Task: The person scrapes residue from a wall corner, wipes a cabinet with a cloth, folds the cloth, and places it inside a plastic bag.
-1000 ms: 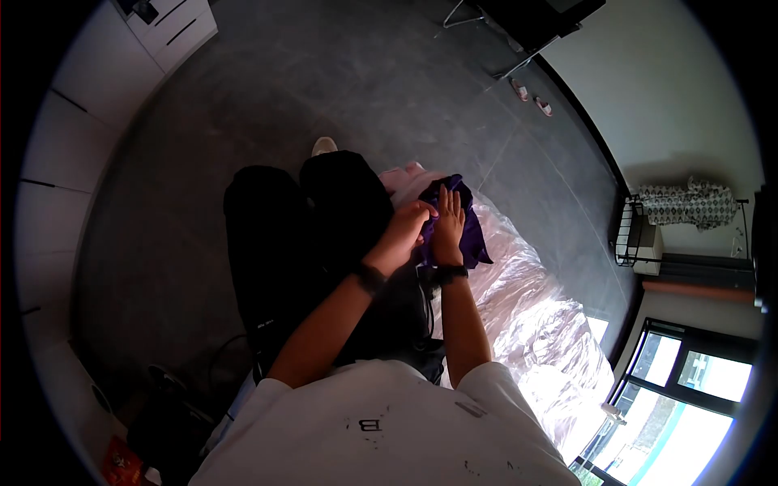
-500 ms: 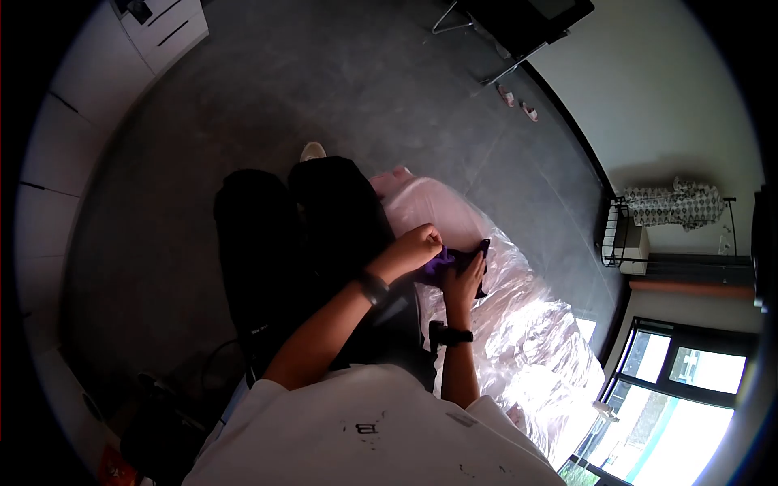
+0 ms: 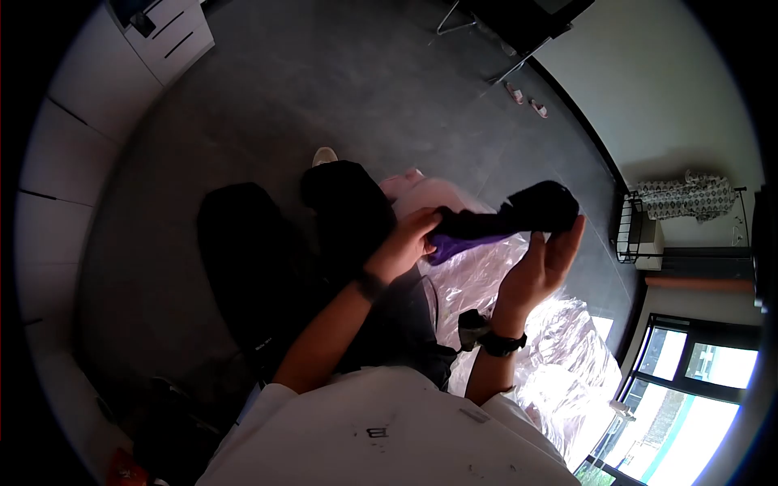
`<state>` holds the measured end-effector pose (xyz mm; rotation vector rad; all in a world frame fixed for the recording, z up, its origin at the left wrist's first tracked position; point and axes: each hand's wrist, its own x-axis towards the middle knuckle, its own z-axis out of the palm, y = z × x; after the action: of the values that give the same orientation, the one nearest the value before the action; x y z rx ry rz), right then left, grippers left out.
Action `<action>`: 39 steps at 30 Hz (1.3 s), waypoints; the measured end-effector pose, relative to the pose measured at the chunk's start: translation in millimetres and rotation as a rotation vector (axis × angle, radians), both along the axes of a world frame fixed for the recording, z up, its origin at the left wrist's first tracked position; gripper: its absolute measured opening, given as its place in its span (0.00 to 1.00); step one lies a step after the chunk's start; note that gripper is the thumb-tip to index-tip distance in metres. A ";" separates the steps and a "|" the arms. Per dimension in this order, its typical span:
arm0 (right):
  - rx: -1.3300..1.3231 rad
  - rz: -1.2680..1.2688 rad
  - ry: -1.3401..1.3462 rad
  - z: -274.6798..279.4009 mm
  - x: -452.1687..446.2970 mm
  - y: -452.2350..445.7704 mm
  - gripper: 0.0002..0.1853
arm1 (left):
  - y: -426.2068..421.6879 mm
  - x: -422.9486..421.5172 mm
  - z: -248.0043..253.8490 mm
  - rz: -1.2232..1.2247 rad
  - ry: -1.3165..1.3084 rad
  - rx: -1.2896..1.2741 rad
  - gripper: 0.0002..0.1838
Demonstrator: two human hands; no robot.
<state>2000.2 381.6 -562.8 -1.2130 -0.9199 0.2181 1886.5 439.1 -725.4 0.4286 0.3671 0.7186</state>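
Note:
A dark strip of black and purple cloth (image 3: 476, 230) stretches between my two hands, above a pink plastic-wrapped surface. It is long and soft; I cannot tell its exact kind. My left hand (image 3: 405, 245) is closed on its left end, where the purple part hangs down. At the other end, my right hand (image 3: 536, 271) holds the wider black part, thumb on the near side and fingers partly hidden behind it. Both wrists wear dark bands.
Shiny pink plastic wrapping (image 3: 559, 348) spreads to the right of my legs (image 3: 267, 267). Slippers (image 3: 515, 93) lie on the grey floor near a black chair (image 3: 527, 24). White cabinets (image 3: 89, 154) line the left; a wire rack (image 3: 628, 231) stands at the right wall.
My right hand has moved right and up, drawing the bunched cloth out into a long strip. My left hand has shifted slightly and keeps hold of the cloth.

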 end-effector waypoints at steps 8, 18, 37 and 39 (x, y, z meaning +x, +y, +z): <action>-0.099 0.082 0.365 -44.4 37.9 0.0 0.30 | -11.2 -4.4 10.6 -0.206 0.325 0.386 0.18; -0.380 -0.183 0.570 -101.9 93.1 -107.7 0.25 | -14.4 5.6 26.0 -0.590 0.594 0.920 0.19; -1.292 0.177 -0.422 -145.7 96.2 -88.3 0.17 | -17.7 -6.5 13.2 -0.402 0.459 0.882 0.18; -1.238 0.152 -0.467 -130.5 95.6 -91.3 0.13 | -13.5 -7.5 16.1 -0.430 0.433 0.566 0.17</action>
<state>2095.7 290.3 -693.2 -2.3982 -1.3323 0.7123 1878.9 425.6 -709.2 1.1716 0.4558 0.2903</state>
